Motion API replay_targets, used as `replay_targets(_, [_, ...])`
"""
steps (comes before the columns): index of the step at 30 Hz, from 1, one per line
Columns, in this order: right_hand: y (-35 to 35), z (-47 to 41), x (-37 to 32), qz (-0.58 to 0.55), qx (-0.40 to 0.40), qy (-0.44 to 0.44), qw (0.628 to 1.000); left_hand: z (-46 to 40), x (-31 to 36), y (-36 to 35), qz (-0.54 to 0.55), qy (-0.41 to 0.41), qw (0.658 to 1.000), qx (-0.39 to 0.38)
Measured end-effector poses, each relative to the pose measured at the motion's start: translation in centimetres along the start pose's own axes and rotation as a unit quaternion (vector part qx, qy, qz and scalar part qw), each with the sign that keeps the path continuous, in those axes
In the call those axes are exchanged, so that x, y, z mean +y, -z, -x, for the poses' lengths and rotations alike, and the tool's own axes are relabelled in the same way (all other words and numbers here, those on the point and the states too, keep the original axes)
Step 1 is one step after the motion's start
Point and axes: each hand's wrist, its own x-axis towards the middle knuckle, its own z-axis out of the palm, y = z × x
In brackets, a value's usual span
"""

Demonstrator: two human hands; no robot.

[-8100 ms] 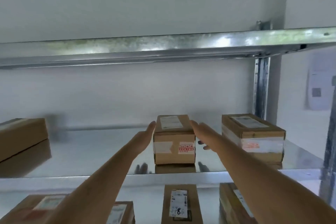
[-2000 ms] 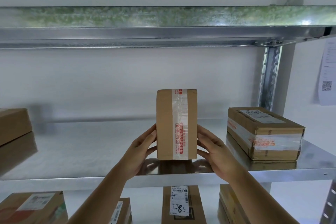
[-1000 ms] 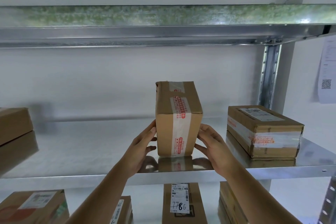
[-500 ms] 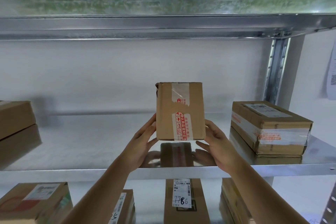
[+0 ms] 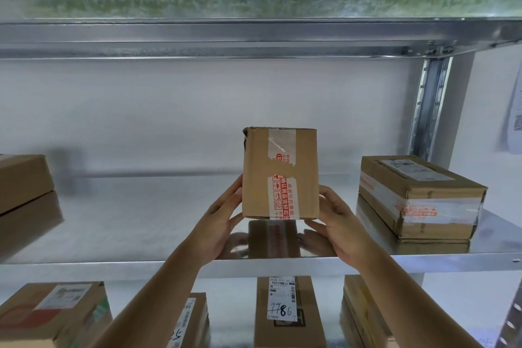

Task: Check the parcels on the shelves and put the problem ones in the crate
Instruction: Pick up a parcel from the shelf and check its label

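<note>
I hold the small parcel (image 5: 280, 173) up just above the metal shelf (image 5: 113, 234), between my two hands. My left hand (image 5: 219, 224) grips its left side and my right hand (image 5: 334, 223) grips its right side, fingers curled round the lower corners. It stands tall, long way up. The tape (image 5: 281, 175) on the face towards me is torn. I think it goes in the crate, which I cannot see.
</note>
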Motion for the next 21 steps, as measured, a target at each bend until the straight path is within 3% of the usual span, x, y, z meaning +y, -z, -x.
replay_targets(16, [-0.6,0.2,-0.4,0.04,0.007,0.005,0.999,0.1,0.0,-0.1,0.028,0.009,0.999,0.023])
replay_targets(21, [-0.9,0.5,-1.0,0.042,0.013,0.006,0.999,0.1,0.9,-0.9,0.022,0.003,0.996,0.084])
